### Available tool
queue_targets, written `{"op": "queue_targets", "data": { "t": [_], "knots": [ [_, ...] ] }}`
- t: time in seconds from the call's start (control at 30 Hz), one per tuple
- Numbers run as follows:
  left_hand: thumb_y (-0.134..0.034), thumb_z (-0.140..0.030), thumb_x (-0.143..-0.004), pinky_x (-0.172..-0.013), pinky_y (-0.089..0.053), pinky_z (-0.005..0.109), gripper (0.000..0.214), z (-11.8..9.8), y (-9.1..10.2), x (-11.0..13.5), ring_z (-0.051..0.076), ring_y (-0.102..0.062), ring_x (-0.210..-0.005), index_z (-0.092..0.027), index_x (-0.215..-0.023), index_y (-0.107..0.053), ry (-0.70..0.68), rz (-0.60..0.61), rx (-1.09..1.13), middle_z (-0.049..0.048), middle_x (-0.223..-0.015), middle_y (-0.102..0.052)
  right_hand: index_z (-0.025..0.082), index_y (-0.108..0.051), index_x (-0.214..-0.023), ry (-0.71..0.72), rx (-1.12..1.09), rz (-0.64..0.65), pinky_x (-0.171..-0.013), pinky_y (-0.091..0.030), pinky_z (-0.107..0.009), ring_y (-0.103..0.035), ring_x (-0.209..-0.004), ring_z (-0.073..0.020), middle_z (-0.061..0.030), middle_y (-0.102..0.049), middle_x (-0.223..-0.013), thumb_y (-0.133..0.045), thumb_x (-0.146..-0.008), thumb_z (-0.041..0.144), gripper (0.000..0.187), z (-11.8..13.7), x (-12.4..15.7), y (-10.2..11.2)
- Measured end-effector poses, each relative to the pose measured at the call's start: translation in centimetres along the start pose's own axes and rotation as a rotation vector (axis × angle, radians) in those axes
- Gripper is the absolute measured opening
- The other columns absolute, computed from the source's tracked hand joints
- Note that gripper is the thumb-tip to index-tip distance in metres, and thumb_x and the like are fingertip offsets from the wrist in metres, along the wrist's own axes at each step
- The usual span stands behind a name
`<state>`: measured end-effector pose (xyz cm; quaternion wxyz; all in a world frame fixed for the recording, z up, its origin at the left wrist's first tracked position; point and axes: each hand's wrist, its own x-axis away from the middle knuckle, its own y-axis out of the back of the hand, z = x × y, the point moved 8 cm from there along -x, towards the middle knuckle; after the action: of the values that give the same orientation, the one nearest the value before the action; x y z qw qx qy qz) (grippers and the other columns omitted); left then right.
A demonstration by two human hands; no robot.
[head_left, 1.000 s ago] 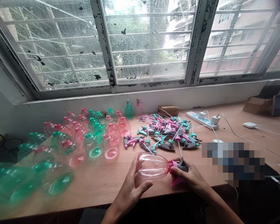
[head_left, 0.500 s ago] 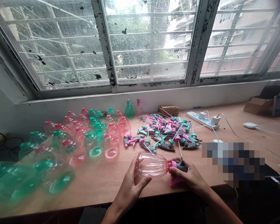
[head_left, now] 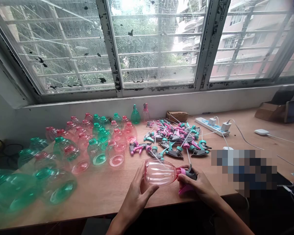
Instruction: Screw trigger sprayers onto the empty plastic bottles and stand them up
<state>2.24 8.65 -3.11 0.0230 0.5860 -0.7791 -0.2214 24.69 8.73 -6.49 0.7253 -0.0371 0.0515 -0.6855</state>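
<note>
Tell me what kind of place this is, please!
It looks like a small indoor workspace, maybe for putting spray bottles together. Lots of topless pink and green bottles stand on a long table, with a pile of spray heads beside them, near a big window.

One desk (head_left: 100, 199), two hands: one left hand (head_left: 138, 191), one right hand (head_left: 202, 182), and between them a single pink bottle (head_left: 159, 172) with a single spray head (head_left: 191, 174). About fifteen open pink bottles (head_left: 116, 160) and some eleven open green bottles (head_left: 99, 158) crowd together, overlapping too closely for an exact count. One capped green bottle (head_left: 135, 117) and one capped pink bottle (head_left: 146, 115) make two more. Loose spray heads (head_left: 169, 132) number well over a dozen, tangled beyond precise tally. Also pictured: one power strip (head_left: 217, 129), two chargers (head_left: 225, 126), one phone (head_left: 291, 111).
</note>
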Motion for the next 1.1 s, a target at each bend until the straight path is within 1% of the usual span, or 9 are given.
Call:
{"op": "queue_targets", "data": {
  "t": [0.13, 0.2, 0.4, 0.53, 0.6, 0.73, 0.87, 1.0, 1.1],
  "knots": [
    [-0.063, -0.036, -0.093, -0.119, -0.028, 0.047, 0.078, -0.09, -0.42, 0.09, 0.03, -0.035, -0.145, -0.037, -0.155, -0.017, -0.042, 0.038, 0.026, 0.0051, -0.162, -0.028, 0.017, -0.061, -0.097, 0.021, -0.036, -0.024, -0.059, -0.054, -0.033, -0.066, -0.055, -0.0212, -0.0017, -0.071, -0.06, -0.079, -0.075, 0.052, 0.045, -0.01, -0.15, 0.18],
    [-0.063, -0.036, -0.093, -0.117, -0.031, 0.047, 0.079, -0.09, -0.52, 0.16, 0.029, -0.038, -0.143, -0.037, -0.156, -0.014, -0.051, 0.042, 0.039, 0.0061, -0.162, -0.029, 0.017, -0.061, -0.097, 0.024, -0.05, -0.016, -0.059, -0.054, -0.033, -0.066, -0.056, -0.021, -0.0014, -0.07, -0.061, -0.078, -0.076, 0.052, 0.044, 0.01, -0.17, 0.15],
    [-0.071, -0.041, -0.086, -0.119, -0.027, 0.049, 0.081, 0.37, -0.08, 0.08, 0.033, -0.04, -0.141, -0.027, -0.154, -0.028, 0.019, 0.005, 0.036, 0.0124, -0.15, -0.047, 0.016, -0.062, -0.1, -0.011, 0.003, 0.016, -0.059, -0.052, -0.03, -0.066, -0.058, -0.0201, -0.0018, -0.072, -0.062, -0.081, -0.074, 0.049, 0.046, -0.07, -0.04, 0.01],
    [-0.067, -0.037, -0.089, -0.118, -0.029, 0.046, 0.08, 0.19, -0.24, 0.02, 0.03, -0.038, -0.143, -0.033, -0.155, -0.022, -0.02, 0.025, 0.036, 0.0076, -0.157, -0.038, 0.016, -0.062, -0.098, 0.014, -0.003, -0.006, -0.059, -0.051, -0.032, -0.065, -0.056, -0.0203, -0.0015, -0.071, -0.06, -0.079, -0.075, 0.052, 0.046, 0.11, -0.08, 0.14],
    [-0.064, -0.035, -0.091, -0.117, -0.031, 0.045, 0.079, 0.02, -0.34, 0.06, 0.029, -0.04, -0.141, -0.034, -0.155, -0.018, -0.043, 0.03, 0.033, 0.0072, -0.156, -0.04, 0.016, -0.062, -0.098, 0.026, -0.019, -0.007, -0.06, -0.052, -0.033, -0.065, -0.056, -0.0206, -0.0015, -0.07, -0.061, -0.077, -0.077, 0.053, 0.045, 0.2, -0.11, 0.11],
    [-0.071, -0.04, -0.086, -0.119, -0.027, 0.048, 0.087, 0.11, -0.36, 0.09, 0.032, -0.039, -0.142, -0.028, -0.156, -0.02, 0.0, 0.036, 0.03, 0.0114, -0.153, -0.044, 0.016, -0.061, -0.097, 0.018, -0.017, -0.004, -0.06, -0.053, -0.034, -0.066, -0.057, -0.021, -0.0015, -0.07, -0.062, -0.078, -0.075, 0.055, 0.047, 0.25, -0.08, 0.05],
    [-0.069, -0.044, -0.087, -0.121, -0.021, 0.049, 0.082, -0.03, -0.1, 0.02, 0.033, -0.031, -0.146, -0.025, -0.155, -0.026, 0.012, 0.029, 0.043, 0.0112, -0.157, -0.038, 0.016, -0.064, -0.097, 0.011, 0.021, 0.009, -0.059, -0.052, -0.031, -0.066, -0.057, -0.0206, -0.0015, -0.071, -0.062, -0.079, -0.074, 0.054, 0.047, 0.29, -0.02, 0.03],
    [-0.07, -0.036, -0.087, -0.119, -0.028, 0.047, 0.085, -0.03, -0.45, 0.18, 0.031, -0.037, -0.143, -0.032, -0.156, -0.02, 0.008, 0.056, 0.072, 0.0079, -0.159, -0.034, 0.016, -0.064, -0.097, 0.027, -0.031, -0.01, -0.06, -0.052, -0.031, -0.065, -0.057, -0.0199, -0.0013, -0.07, -0.061, -0.078, -0.075, 0.054, 0.047, 0.23, -0.16, 0.28],
    [-0.068, -0.033, -0.089, -0.119, -0.029, 0.045, 0.086, -0.41, -0.66, 0.41, 0.03, -0.032, -0.146, -0.032, -0.156, -0.015, -0.032, 0.057, 0.069, 0.0071, -0.162, -0.027, 0.015, -0.063, -0.096, 0.026, -0.074, -0.021, -0.06, -0.053, -0.033, -0.064, -0.057, -0.0197, -0.0018, -0.07, -0.063, -0.078, -0.076, 0.053, 0.045, 0.02, -0.25, 0.38]
  ]
}}
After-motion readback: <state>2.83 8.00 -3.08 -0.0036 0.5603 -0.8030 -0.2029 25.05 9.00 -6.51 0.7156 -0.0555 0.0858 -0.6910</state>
